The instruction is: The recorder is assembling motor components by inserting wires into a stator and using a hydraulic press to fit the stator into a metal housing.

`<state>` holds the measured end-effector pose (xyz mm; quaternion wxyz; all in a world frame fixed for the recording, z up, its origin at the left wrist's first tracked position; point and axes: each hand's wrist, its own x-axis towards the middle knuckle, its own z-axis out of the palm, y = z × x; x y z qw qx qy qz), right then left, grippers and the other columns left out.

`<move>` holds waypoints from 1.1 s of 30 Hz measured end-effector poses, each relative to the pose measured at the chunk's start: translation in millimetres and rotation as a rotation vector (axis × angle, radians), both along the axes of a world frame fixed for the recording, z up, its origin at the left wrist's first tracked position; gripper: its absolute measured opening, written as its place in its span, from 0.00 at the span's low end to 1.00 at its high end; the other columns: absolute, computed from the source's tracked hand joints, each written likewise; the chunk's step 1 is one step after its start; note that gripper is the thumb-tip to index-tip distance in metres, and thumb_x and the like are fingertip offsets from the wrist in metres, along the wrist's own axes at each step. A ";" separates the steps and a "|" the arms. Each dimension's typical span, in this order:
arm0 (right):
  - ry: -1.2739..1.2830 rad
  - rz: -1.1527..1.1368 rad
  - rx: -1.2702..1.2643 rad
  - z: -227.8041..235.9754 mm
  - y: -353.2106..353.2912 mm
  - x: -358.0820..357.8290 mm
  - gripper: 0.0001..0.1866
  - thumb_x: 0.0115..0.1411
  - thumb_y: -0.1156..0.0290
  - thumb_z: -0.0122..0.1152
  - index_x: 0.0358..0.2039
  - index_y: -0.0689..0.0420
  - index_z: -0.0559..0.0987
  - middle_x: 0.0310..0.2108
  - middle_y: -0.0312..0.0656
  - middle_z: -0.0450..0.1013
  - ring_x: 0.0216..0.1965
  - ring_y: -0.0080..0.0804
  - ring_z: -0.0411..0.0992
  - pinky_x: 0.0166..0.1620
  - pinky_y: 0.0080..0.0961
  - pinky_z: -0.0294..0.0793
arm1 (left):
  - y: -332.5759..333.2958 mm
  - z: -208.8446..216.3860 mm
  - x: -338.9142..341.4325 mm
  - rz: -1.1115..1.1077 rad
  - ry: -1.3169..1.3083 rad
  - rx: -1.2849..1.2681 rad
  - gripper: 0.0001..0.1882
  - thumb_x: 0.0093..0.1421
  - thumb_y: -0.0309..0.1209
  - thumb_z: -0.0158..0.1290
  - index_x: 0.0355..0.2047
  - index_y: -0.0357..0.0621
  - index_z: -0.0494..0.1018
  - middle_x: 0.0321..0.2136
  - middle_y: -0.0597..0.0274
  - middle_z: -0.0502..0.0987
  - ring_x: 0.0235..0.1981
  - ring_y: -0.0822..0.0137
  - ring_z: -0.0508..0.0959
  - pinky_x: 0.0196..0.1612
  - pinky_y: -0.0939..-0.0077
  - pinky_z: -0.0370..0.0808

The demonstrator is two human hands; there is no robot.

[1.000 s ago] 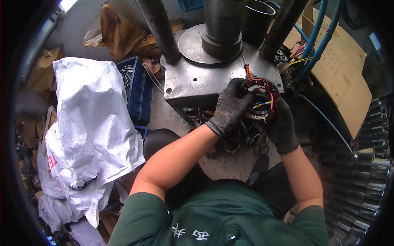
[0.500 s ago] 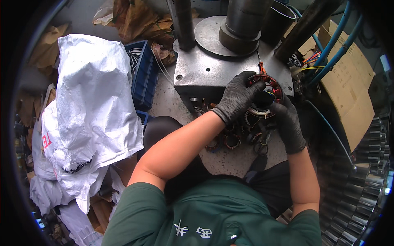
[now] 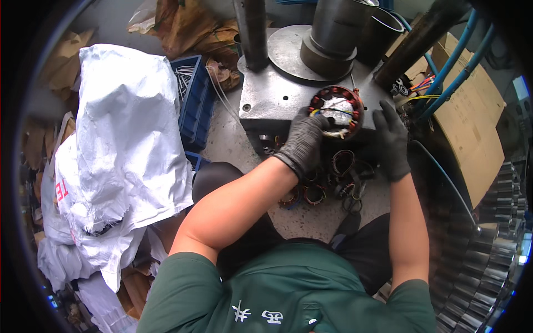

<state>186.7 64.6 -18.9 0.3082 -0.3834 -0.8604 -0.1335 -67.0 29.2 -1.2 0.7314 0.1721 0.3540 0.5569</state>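
Nearest me, small wire-wound rings (image 3: 315, 203) lie in a cluster on the speckled grey floor (image 3: 300, 223). Above them, my left hand (image 3: 304, 140), in a dark grey knit glove, is closed on the lower left rim of a dark metal ring with red-brown coils (image 3: 357, 111); its thumb is at the opening, and its other fingers are mostly hidden. My right hand (image 3: 392, 141), gloved alike, is near the ring's right side but apart from it, fingers loosely extended, gripping nothing visible. The ring overlaps the front edge of a thick grey steel plate (image 3: 266, 97); I cannot tell whether they touch. Bare plate stretches to the ring's left. Beyond, a heavy steel cylinder (image 3: 336, 34) and a slanting dark post (image 3: 422, 39) bound the room.
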 end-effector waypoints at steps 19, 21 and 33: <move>0.992 -0.050 -0.498 73.1 -20.4 -21.9 0.17 0.67 0.68 0.71 0.55 0.57 0.83 0.38 0.34 0.78 0.35 0.18 0.72 0.37 0.19 0.73 | -7.8 13.6 -28.8 -0.111 0.537 0.223 0.35 0.52 0.17 0.53 0.64 0.31 0.68 0.53 0.47 0.81 0.53 0.57 0.82 0.59 0.68 0.79; 0.885 -0.043 -0.310 70.3 -40.0 -2.5 0.17 0.67 0.68 0.71 0.54 0.58 0.82 0.38 0.35 0.78 0.37 0.18 0.73 0.37 0.20 0.74 | -7.1 10.7 -26.3 -0.124 0.541 0.265 0.35 0.52 0.18 0.54 0.64 0.32 0.68 0.54 0.47 0.80 0.54 0.57 0.82 0.60 0.68 0.78; 1.263 0.236 -0.715 75.8 -89.4 -12.7 0.13 0.67 0.77 0.67 0.52 0.62 0.80 0.50 0.48 0.82 0.51 0.35 0.82 0.55 0.31 0.83 | -10.5 4.1 -9.1 -0.118 0.664 0.400 0.35 0.53 0.19 0.52 0.65 0.32 0.66 0.55 0.43 0.79 0.58 0.56 0.79 0.64 0.67 0.75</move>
